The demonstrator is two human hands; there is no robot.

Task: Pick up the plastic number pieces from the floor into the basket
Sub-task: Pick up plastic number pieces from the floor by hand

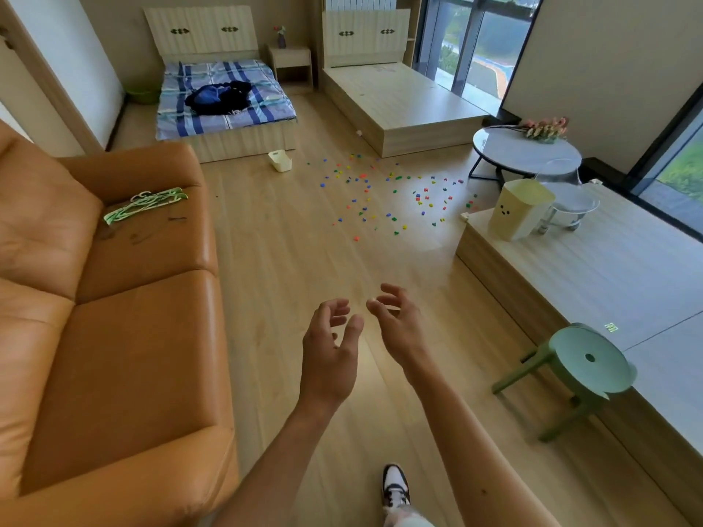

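Several small coloured plastic number pieces point(388, 195) lie scattered over the wooden floor in the middle distance, between the beds and a low platform. A small cream basket point(280, 160) stands on the floor to their left, near the foot of the striped bed. My left hand point(330, 351) and my right hand point(395, 321) are raised side by side in front of me, well short of the pieces. Both have loosely curled fingers and hold nothing.
An orange sofa point(114, 298) with green hangers point(146, 203) fills the left side. On the right are a raised wooden platform point(608, 268) with a cream bin point(519, 209), a green stool point(582, 368) and a round table point(527, 148). Two beds stand at the back.
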